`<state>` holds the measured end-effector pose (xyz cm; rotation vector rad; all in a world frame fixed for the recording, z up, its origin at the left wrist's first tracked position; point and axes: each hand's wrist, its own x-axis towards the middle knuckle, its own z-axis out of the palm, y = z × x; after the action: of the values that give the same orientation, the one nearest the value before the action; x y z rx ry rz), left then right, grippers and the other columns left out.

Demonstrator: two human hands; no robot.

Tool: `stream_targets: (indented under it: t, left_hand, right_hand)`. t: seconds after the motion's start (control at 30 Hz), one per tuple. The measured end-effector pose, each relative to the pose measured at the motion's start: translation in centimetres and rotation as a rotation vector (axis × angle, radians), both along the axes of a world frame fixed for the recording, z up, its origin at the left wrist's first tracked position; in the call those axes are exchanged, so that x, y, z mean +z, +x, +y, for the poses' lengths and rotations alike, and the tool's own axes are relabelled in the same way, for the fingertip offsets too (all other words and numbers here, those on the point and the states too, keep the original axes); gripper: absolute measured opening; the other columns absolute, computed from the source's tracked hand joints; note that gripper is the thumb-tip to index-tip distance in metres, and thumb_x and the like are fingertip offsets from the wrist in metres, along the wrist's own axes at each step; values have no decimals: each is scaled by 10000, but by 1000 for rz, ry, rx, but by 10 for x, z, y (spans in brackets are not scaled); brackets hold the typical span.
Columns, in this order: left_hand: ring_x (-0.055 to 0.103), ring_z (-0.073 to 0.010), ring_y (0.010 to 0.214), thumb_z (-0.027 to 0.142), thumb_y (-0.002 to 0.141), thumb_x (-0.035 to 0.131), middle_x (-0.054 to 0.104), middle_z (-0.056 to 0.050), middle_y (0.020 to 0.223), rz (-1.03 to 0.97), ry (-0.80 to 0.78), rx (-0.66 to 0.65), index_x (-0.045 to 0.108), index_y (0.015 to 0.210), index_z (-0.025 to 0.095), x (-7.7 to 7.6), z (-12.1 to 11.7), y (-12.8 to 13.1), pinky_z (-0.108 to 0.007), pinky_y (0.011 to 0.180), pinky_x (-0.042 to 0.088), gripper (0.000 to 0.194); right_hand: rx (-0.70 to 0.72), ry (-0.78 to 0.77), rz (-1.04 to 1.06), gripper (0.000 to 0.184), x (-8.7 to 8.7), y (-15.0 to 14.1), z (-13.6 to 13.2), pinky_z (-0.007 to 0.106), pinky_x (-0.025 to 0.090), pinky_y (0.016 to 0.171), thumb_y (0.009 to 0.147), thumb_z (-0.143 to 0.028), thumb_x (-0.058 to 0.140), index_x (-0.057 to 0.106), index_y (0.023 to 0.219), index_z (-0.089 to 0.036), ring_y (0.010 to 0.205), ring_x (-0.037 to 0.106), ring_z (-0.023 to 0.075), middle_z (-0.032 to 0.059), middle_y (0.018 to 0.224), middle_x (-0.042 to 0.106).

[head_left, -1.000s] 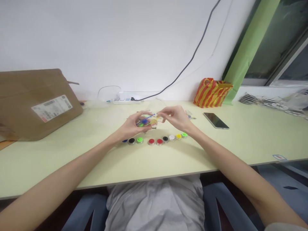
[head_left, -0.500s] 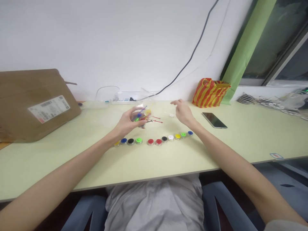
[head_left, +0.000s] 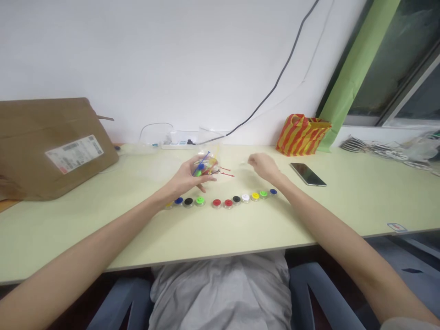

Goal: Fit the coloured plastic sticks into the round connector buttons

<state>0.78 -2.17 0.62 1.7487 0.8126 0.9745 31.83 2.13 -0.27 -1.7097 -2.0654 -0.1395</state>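
My left hand grips a clear plastic bag of small coloured plastic parts, with blue, green, yellow and red showing through. Two thin red sticks lie just right of the bag. My right hand is held low over the table, fingers closed; whatever they pinch is too small and hidden to make out. In front of both hands runs a row of small clear pots with coloured tops, among them a green one, a red one and a white one. My left wrist partly covers a yellow-topped pot.
A cardboard box stands at the left. Against the wall lie a power strip and crumpled clear plastic. To the right are a phone, a red-and-yellow striped bag and a heap of strips.
My right hand has moved down slightly, and its stretched fingers have closed where a small white piece lay on the table. The left hand still holds the bag, its fingers shifted a little.
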Motion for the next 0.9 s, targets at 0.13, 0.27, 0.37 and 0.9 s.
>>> stream_targets:
  t: [0.13, 0.27, 0.37, 0.9]
  left_hand:
    - [780, -267, 767, 443, 801, 829, 728, -134, 1191, 107, -13, 11, 466, 1463, 278, 7, -9, 1, -224, 382, 530, 772]
    - [764, -240, 710, 478, 780, 837, 753, -99, 1051, 181, 78, 52, 526, 1417, 265, 9, -9, 1, -211, 386, 498, 740]
    - [752, -233, 760, 503, 792, 814, 751, -77, 975, 222, 185, 89, 577, 1364, 253, 8, -7, 1, -247, 478, 554, 667]
    - [722, -205, 897, 310, 894, 613, 758, -36, 1159, 609, 852, 313, 557, 1402, 269, -5, 5, -7, -281, 799, 519, 512]
  right_hand:
    - [125, 337, 360, 290, 16, -4, -12, 301, 453, 767, 965, -149, 442, 726, 1012, -187, 785, 652, 206, 57, 847, 733]
    - [308, 530, 625, 245, 28, -19, -29, 311, 476, 742, 1015, -289, 452, 689, 1019, -226, 729, 612, 191, 23, 792, 676]
    - [398, 536, 620, 221, 31, -31, -40, 341, 490, 803, 1007, -276, 473, 690, 988, -242, 810, 627, 206, 27, 818, 677]
    - [646, 240, 903, 295, 20, -93, -82, 324, 508, 723, 932, -465, 681, 506, 894, -231, 804, 698, 189, 9, 835, 677]
